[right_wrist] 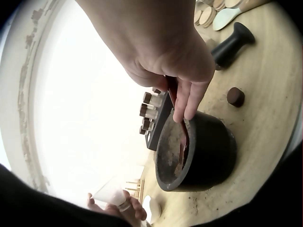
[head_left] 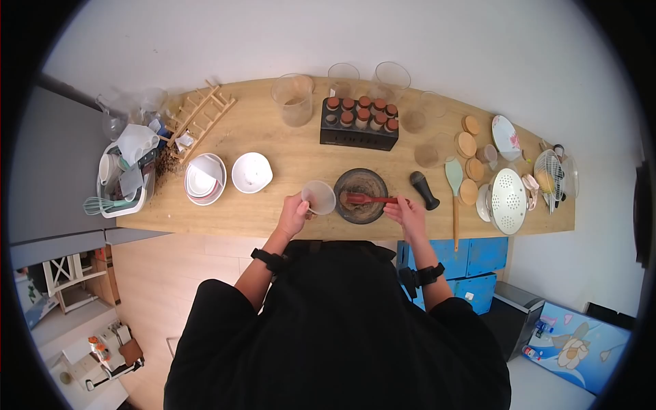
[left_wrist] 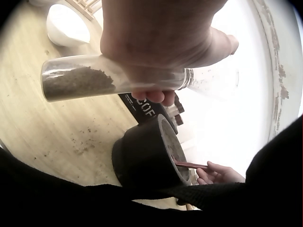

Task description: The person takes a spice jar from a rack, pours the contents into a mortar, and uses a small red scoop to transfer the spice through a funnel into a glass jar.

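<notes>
An upright clear bottle, partly filled with dark brown powder and topped by a translucent funnel, is beside a round black mortar, a slanted red utensil inside.

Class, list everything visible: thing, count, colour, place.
Counter: one, tan, centre
Mortar: one, black, centre
Utensil: one, red, in mortar
Funnel: one, translucent, left of mortar
Bottle: one, clear, under funnel
Pestle: one, black, right of mortar
Cap: one, brown, beside mortar
Vial rack: one, black, behind mortar
Vials: several, clear, racked
Jars: several, clear, back
Peg rack: one, tan, left
Bowl: one, white, left
Bowl stack: one, white, left
Tub: one, white, left
Whisk: one, green, at tub
Spatula: one, mint, right
Lids: several, tan, right
Colander: one, white, right
Plate: one, white, right
Left hand: one, bare, on bottle
Right hand: one, bare, on utensil
</notes>
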`<state>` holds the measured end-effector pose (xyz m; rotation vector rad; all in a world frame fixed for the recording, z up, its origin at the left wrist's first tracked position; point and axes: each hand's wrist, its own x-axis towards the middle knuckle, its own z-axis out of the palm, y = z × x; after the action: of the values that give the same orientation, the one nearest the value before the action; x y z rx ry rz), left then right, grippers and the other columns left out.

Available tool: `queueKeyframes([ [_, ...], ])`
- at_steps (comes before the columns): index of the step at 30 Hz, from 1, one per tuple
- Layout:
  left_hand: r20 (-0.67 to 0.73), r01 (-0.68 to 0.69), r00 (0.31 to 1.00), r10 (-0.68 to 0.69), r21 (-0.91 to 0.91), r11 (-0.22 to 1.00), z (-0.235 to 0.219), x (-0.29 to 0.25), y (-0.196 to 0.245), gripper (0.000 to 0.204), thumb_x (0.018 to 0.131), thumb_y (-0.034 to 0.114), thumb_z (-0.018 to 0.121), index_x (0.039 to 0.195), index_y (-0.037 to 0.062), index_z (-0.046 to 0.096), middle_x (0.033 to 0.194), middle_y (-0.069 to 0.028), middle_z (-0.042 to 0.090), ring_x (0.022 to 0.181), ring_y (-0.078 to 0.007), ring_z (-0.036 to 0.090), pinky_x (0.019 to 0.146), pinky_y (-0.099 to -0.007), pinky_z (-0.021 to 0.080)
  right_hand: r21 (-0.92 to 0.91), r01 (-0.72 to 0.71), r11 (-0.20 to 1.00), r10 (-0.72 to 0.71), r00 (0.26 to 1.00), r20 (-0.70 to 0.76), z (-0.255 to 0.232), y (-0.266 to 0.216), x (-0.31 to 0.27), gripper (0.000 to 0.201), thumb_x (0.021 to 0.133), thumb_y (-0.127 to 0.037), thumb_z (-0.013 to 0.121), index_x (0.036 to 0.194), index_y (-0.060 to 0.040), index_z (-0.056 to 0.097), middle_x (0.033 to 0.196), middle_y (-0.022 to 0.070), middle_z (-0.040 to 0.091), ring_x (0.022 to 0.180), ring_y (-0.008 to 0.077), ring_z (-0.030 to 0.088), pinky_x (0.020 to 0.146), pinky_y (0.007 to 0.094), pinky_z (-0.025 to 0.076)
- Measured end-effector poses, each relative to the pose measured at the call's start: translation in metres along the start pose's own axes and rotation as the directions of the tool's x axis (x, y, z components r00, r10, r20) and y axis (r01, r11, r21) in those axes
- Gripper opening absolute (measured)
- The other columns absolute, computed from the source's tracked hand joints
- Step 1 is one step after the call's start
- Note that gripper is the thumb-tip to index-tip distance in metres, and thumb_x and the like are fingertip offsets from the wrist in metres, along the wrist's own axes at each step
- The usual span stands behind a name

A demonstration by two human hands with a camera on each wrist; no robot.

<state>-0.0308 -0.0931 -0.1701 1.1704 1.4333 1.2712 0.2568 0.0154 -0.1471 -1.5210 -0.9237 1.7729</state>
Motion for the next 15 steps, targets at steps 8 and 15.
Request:
queueKeyframes([
  [8,0.003,-0.001,1.000,0.001,0.021,1.000,-0.003,-0.003,-0.010,0.063,0.084,0.060,0.042,0.082,-0.0013,0.057,0.057,-0.0074,0.056,0.049,-0.0153,0.057,0.048,-0.0271,0.045,0.132,-0.048,0.990,0.041,0.998,0.056,-0.011,0.016,0.000,0.029,0.095,-0.024,0.049,0.105,0.0033,0.054,0.089,0.0160,0.064,0.080,0.0229,0.066,0.074,0.0326,0.056],
  [15,0.078,-0.011,0.997,-0.004,0.181,0.983,0.005,0.008,-0.015,0.052,0.086,0.052,0.046,0.085,0.0016,0.057,0.058,-0.0100,0.056,0.055,-0.0202,0.060,0.056,-0.0300,0.047,0.275,-0.026,0.961,0.003,0.997,0.083,-0.018,0.001,-0.016,0.027,0.095,-0.022,0.050,0.102,0.0035,0.055,0.086,0.0142,0.064,0.078,0.0203,0.066,0.073,0.0319,0.056],
])
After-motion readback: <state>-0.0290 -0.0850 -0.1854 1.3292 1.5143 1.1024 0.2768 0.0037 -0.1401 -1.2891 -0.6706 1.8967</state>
